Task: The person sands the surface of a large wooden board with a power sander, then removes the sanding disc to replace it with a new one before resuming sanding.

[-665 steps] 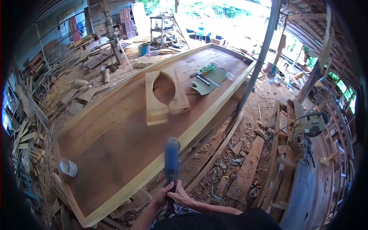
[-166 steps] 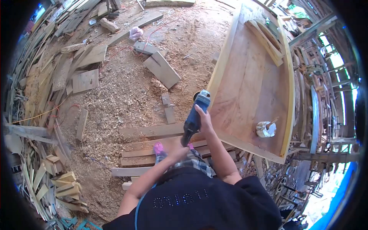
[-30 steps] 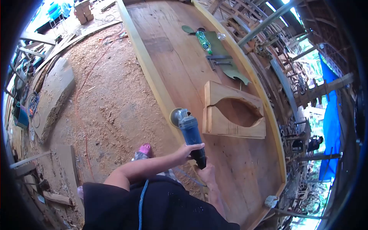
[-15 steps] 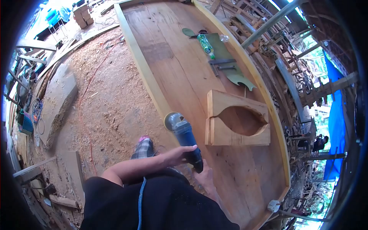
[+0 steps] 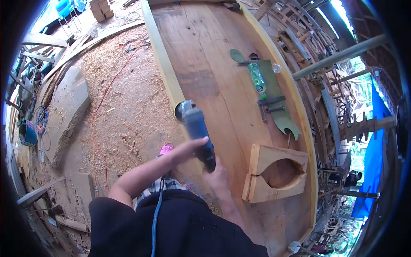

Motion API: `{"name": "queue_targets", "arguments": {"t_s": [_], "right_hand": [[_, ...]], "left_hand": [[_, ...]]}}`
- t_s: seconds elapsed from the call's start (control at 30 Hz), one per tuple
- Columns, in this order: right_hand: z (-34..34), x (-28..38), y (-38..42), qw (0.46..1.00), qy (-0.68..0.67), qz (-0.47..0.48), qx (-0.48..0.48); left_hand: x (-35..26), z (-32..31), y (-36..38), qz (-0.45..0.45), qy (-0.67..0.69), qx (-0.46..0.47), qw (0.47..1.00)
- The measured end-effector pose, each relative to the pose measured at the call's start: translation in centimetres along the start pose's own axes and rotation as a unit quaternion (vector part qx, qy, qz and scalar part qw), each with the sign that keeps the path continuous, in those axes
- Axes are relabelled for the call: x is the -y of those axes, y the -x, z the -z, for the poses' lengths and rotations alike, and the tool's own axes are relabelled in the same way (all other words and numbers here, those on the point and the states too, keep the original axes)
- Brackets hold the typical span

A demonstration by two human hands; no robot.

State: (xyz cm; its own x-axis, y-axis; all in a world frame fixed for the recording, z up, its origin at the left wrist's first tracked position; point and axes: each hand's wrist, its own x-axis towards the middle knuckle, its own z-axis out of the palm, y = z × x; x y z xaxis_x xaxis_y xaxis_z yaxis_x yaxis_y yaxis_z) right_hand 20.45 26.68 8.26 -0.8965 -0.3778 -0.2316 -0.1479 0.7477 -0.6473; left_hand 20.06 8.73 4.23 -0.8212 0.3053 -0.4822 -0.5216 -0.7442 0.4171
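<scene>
A blue angle grinder [image 5: 196,125] is held out in front of me, its disc and metal head pointing away over the near-left rim of a large wooden table [image 5: 205,51]. My left hand [image 5: 195,148] is closed round the grinder's body from the left. The rear end of the grinder sits in my right hand [image 5: 217,173], fingers wrapped about it. To the right on the tabletop lies a thick wooden block piece [image 5: 253,188] with a leaf-shaped opening, apart from both hands. Whether the disc spins cannot be made out.
Green templates [image 5: 282,122], a green plastic bottle [image 5: 257,81] and metal tools [image 5: 272,101] lie farther up the table, which has a raised pale rim [image 5: 164,68]. Sawdust covers the floor at left, crossed by a red cord [image 5: 105,105]. A timber slab [image 5: 66,109] lies beyond.
My view has shifted, so the table's contents sit lower and farther right. Both hands have carried the grinder forward and slightly left, staying closed on it.
</scene>
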Motion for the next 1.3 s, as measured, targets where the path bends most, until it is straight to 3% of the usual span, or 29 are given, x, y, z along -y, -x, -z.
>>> {"name": "queue_targets", "arguments": {"t_s": [0.17, 0.3, 0.47, 0.63, 0.67, 0.83, 1.13, 1.3], "right_hand": [[-1.8, 3.9, -5.8, 0.999, -0.031, -0.016, 0.008], [-2.2, 3.5, -5.0, 0.999, -0.014, -0.050, 0.013], [1.2, 0.2, 1.4, 0.995, -0.005, -0.099, -0.018], [4.2, -3.8, 12.4, 0.982, -0.024, -0.183, -0.041], [4.2, -4.7, 14.6, 0.977, -0.032, -0.201, -0.060], [2.3, -5.7, 19.0, 0.958, -0.043, -0.210, -0.192], [-0.8, -4.7, 9.8, 0.912, -0.140, -0.244, -0.298], [-1.5, -2.4, 2.2, 0.910, -0.137, -0.263, -0.290]], "left_hand": [[-6.4, 2.8, -1.7, -0.051, -0.032, 0.015, 0.998], [-5.9, 1.8, -1.2, -0.024, -0.032, -0.014, 0.999], [0.1, -1.5, -1.8, 0.055, -0.069, -0.001, 0.996], [9.3, -6.4, -0.3, 0.209, -0.083, 0.030, 0.974], [10.7, -6.8, 0.0, 0.235, -0.081, 0.080, 0.965], [14.5, -8.5, -1.1, 0.291, -0.107, 0.099, 0.945], [8.5, -8.6, -7.8, 0.277, -0.182, 0.059, 0.942], [3.2, -6.8, -12.0, 0.263, -0.185, 0.049, 0.946]]}}
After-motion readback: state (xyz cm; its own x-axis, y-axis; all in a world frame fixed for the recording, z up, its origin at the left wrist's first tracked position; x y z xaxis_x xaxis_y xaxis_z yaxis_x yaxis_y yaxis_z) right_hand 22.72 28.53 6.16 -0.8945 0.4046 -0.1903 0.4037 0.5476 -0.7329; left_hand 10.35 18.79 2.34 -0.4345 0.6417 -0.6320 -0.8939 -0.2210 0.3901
